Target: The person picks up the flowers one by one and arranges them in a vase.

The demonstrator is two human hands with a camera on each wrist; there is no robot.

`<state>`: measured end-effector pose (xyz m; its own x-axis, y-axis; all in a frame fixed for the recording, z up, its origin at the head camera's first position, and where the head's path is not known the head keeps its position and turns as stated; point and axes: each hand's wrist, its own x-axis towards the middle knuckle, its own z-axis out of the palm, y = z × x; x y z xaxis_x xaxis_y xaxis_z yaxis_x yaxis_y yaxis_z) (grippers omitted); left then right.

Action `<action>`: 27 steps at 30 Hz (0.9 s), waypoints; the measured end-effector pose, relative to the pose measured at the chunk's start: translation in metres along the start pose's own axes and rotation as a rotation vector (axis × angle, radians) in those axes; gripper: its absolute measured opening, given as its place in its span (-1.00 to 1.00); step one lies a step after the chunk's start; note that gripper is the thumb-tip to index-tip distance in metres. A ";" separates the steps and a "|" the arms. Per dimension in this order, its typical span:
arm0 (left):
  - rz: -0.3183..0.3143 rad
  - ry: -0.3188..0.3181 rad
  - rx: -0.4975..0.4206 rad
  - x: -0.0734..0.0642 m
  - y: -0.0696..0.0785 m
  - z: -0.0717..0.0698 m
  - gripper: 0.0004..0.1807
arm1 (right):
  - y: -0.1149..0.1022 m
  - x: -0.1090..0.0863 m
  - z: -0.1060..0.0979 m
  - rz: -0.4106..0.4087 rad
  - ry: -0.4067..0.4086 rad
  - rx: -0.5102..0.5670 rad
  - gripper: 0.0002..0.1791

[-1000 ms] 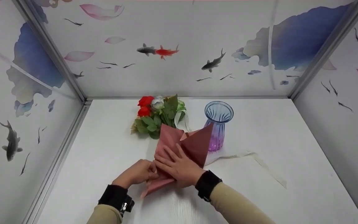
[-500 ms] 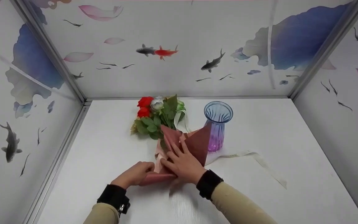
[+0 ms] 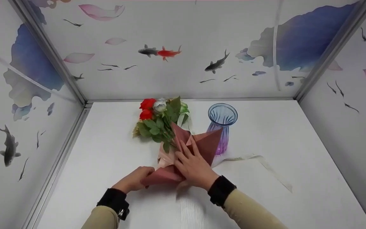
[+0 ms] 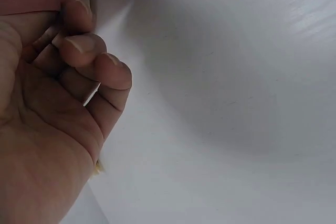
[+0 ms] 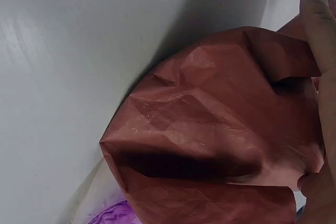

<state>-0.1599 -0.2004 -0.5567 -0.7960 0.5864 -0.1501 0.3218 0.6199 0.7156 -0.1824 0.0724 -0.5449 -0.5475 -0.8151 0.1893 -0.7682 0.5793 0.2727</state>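
Note:
Reddish-brown wrapping paper lies folded on the white table around the stems of a flower bouquet with red, white and green blooms and green leaves. My left hand pinches the paper's lower left corner; in the left wrist view its fingers curl at the paper's edge. Across the middle of the paper, my right hand presses with spread, mostly straight fingers. Creased paper bulges beside that hand in the right wrist view. The stem ends are hidden under the paper and right hand.
Just right of the paper stands a blue-to-purple glass vase, partly hidden by a paper corner. A pale ribbon trails across the table's right side; a white loop of ribbon shows by the bouquet. Printed panels enclose the back and sides.
The left hand has drawn the paper's left flap down and left, uncovering its paler inside and more leaves and stems. The right hand has shifted slightly right, still pressing on the paper.

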 end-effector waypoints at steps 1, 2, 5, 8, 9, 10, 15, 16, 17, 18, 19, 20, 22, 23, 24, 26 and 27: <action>-0.003 0.002 0.006 0.000 -0.001 0.000 -0.79 | 0.001 -0.002 -0.001 0.002 0.009 0.003 -0.08; 0.002 0.005 0.009 0.000 -0.002 0.001 -0.82 | 0.002 -0.004 -0.002 0.002 0.019 0.005 -0.06; 0.047 0.029 0.018 0.000 -0.011 0.005 -0.81 | 0.005 -0.010 -0.003 -0.004 0.072 0.008 -0.02; 0.083 0.055 0.024 0.000 -0.014 0.007 -0.76 | 0.008 -0.016 -0.004 -0.012 0.145 -0.008 -0.02; 0.088 0.058 0.035 -0.001 -0.014 0.007 -0.75 | 0.009 -0.018 -0.005 -0.014 0.172 -0.014 -0.07; 0.088 0.059 0.043 -0.001 -0.014 0.007 -0.76 | 0.010 -0.019 -0.005 -0.016 0.199 -0.020 -0.14; 0.033 0.044 0.079 -0.002 -0.006 0.007 -0.80 | 0.010 -0.029 -0.009 -0.010 0.296 -0.027 -0.45; 0.023 0.042 0.081 -0.002 -0.005 0.007 -0.81 | 0.010 -0.031 -0.009 -0.006 0.309 -0.020 -0.48; 0.012 0.040 0.082 -0.002 -0.005 0.007 -0.81 | 0.009 -0.033 -0.010 -0.002 0.321 -0.011 -0.50; 0.002 0.040 0.082 -0.002 -0.004 0.006 -0.81 | 0.009 -0.035 -0.010 0.004 0.329 -0.007 -0.52; -0.003 0.043 0.081 -0.003 -0.004 0.006 -0.81 | 0.008 -0.037 -0.011 0.011 0.338 0.003 -0.56; -0.010 0.043 0.080 -0.003 -0.003 0.006 -0.81 | 0.007 -0.039 -0.011 0.021 0.350 0.013 -0.59; -0.018 0.045 0.079 -0.003 -0.003 0.005 -0.82 | 0.006 -0.043 -0.011 0.045 0.374 0.014 -0.65; -0.020 0.048 0.076 -0.003 -0.004 0.005 -0.81 | 0.005 -0.044 -0.011 0.056 0.387 0.016 -0.68; -0.020 0.051 0.077 -0.003 -0.004 0.005 -0.81 | 0.004 -0.045 -0.011 0.067 0.397 0.013 -0.70; -0.027 0.055 0.064 -0.003 -0.006 0.004 -0.80 | 0.003 -0.046 -0.010 0.082 0.421 0.021 -0.73; -0.028 0.060 0.058 -0.003 -0.006 0.004 -0.80 | 0.002 -0.047 -0.010 0.087 0.426 0.024 -0.74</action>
<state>-0.1580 -0.2040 -0.5633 -0.8337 0.5372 -0.1276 0.3262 0.6658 0.6710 -0.1551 0.1120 -0.5436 -0.4285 -0.6893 0.5842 -0.7358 0.6414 0.2172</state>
